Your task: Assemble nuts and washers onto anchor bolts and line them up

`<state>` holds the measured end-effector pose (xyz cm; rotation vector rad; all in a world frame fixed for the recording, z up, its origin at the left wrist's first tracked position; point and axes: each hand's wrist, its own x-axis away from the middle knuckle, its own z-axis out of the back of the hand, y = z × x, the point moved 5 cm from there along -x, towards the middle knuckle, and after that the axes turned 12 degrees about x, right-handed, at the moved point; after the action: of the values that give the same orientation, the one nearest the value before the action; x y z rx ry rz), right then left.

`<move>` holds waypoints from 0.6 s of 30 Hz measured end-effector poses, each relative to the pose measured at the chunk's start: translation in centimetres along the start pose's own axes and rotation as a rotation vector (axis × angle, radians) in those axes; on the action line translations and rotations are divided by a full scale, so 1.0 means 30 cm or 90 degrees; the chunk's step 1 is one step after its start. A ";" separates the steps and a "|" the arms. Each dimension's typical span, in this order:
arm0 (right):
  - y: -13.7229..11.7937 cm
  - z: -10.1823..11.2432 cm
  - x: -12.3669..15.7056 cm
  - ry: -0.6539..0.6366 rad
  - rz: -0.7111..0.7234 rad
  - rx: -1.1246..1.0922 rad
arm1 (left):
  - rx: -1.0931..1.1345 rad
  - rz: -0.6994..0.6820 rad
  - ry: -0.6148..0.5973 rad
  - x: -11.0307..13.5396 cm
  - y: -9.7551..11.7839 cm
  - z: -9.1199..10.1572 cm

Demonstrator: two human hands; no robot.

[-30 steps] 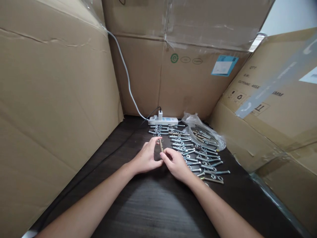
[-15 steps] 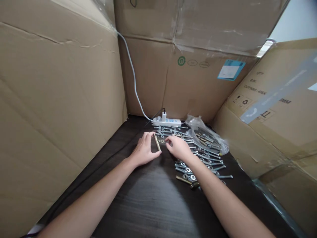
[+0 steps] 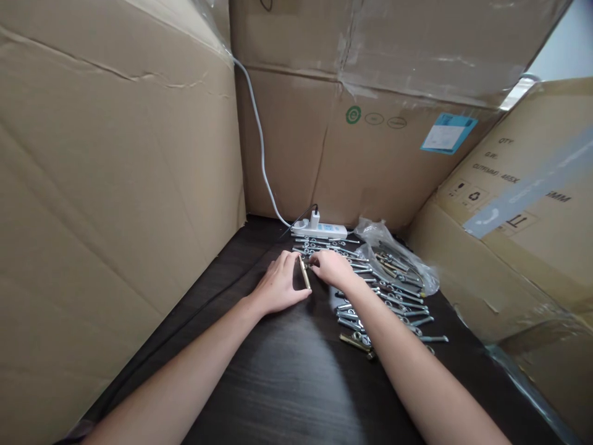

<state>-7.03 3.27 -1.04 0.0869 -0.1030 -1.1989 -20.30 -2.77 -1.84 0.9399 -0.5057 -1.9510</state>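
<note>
My left hand [image 3: 281, 281] holds a brass-coloured bolt [image 3: 304, 272] by its two ends, between the thumb and a fingertip. Just right of it, my right hand [image 3: 330, 268] is closed in a pinch close to the bolt's far half. Something small shows at its fingertips, too small to name. Beneath and around the right hand lie rows of silver bolts [image 3: 407, 303] with washers and nuts. Another brass-coloured bolt [image 3: 353, 342] rests beside the right forearm, on the near side of the rows.
A white power strip [image 3: 327, 230] with a plugged-in charger lies behind the rows. Right of it is a clear plastic bag [image 3: 428, 278] with more bolts. Large cardboard boxes [image 3: 296, 142] wall in the dark table [image 3: 264, 377]. A black cable [image 3: 217, 292] runs along the left.
My right hand has come closer to the bolt in my left hand and now covers the loose washers that showed between the hands. The whole view has shifted slightly.
</note>
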 end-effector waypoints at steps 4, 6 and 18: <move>-0.006 -0.004 -0.026 -0.032 0.015 -0.005 | -0.008 -0.001 -0.006 -0.002 0.005 -0.008; -0.005 -0.007 -0.038 -0.047 0.022 -0.009 | -0.015 0.001 -0.002 -0.003 0.004 -0.006; -0.027 0.019 -0.052 -0.006 0.110 -0.105 | -0.025 0.015 -0.005 -0.007 -0.002 -0.004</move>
<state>-8.40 4.41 -0.64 -0.0708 -0.0190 -1.0317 -20.18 -2.55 -1.87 0.8986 -0.4796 -1.9370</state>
